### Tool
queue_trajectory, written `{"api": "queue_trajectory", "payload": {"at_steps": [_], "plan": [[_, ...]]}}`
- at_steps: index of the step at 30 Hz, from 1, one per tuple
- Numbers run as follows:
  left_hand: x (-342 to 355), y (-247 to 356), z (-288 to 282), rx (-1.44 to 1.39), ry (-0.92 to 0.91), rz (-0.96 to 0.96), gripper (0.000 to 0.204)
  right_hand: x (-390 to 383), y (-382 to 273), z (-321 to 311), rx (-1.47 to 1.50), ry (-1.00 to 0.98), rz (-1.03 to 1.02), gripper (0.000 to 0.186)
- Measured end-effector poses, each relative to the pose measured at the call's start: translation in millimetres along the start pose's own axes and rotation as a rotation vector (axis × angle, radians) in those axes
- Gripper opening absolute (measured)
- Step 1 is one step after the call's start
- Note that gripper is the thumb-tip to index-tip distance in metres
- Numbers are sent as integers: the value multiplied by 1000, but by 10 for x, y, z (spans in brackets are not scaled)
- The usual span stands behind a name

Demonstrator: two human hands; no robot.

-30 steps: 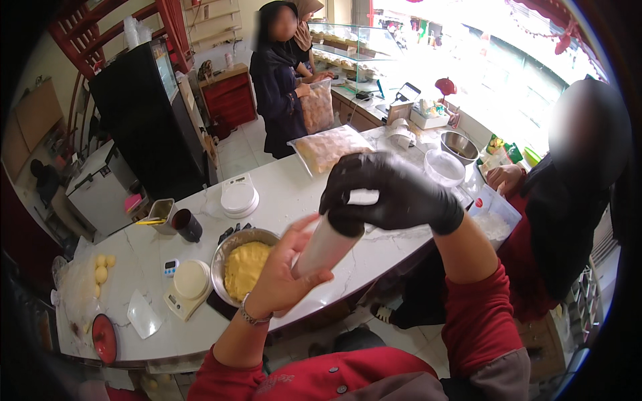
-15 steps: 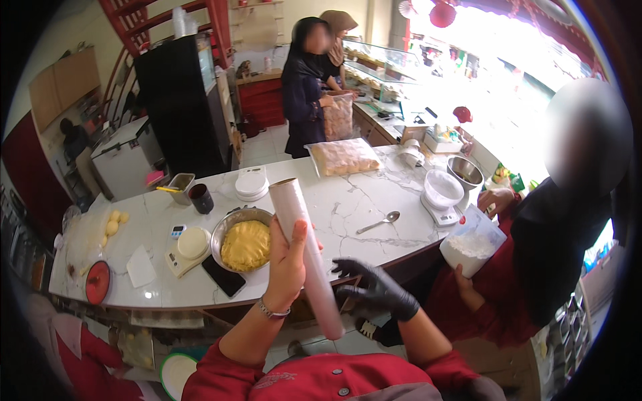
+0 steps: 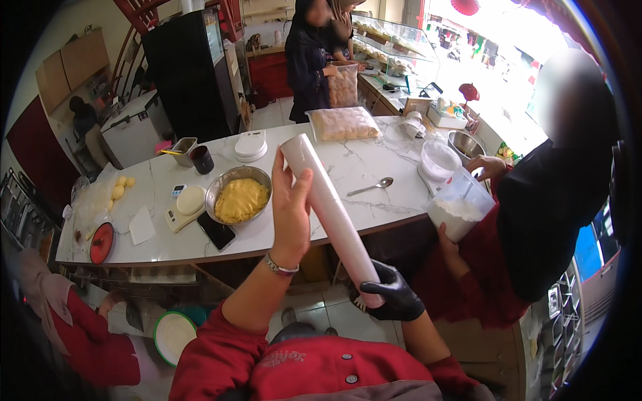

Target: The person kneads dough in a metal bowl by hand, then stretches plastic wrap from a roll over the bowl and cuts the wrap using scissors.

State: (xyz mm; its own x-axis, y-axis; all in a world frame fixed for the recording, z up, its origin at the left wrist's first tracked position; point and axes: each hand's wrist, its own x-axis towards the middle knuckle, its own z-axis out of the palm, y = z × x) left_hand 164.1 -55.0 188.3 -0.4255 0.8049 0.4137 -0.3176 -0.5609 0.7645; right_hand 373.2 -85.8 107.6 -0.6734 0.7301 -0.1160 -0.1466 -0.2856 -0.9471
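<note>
A long roll of plastic wrap (image 3: pixel 334 220) slants in front of my chest, its upper end pointing away to the left. My bare left hand (image 3: pixel 292 217) is closed around its upper part, thumb in front and fingers mostly behind. At the lower end my right hand (image 3: pixel 396 295), in a black glove, grips the roll with its thumb across it. Beyond my left hand, on the marble-patterned counter, a steel bowl (image 3: pixel 211 198) holds a yellow dough-like mass (image 3: pixel 242 200). A black phone (image 3: pixel 216 231) lies beside the bowl.
White kitchen scales (image 3: pixel 185 214), a spoon (image 3: pixel 370 186) and a bag of pale pieces (image 3: pixel 344 124) are on the counter (image 3: pixel 314 244). At right, a person holds a clear container of white powder (image 3: pixel 458 207). Two people stand behind the counter; another is at lower left near a green-rimmed tub (image 3: pixel 175 337).
My right hand has moved down and closed on the lower end of the roll. The roll has tilted further, its lower end swinging right. The view has shifted downward.
</note>
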Motion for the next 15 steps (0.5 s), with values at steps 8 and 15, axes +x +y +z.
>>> {"api": "queue_trajectory", "payload": {"at_steps": [8,15], "plan": [[45,214,-30,96,-49,58,34,-221,-71,-98,-707,251,-373,55],[37,38,-106,-35,235,99,14,-166,-91,-103,-1190,472,-676,60]]}}
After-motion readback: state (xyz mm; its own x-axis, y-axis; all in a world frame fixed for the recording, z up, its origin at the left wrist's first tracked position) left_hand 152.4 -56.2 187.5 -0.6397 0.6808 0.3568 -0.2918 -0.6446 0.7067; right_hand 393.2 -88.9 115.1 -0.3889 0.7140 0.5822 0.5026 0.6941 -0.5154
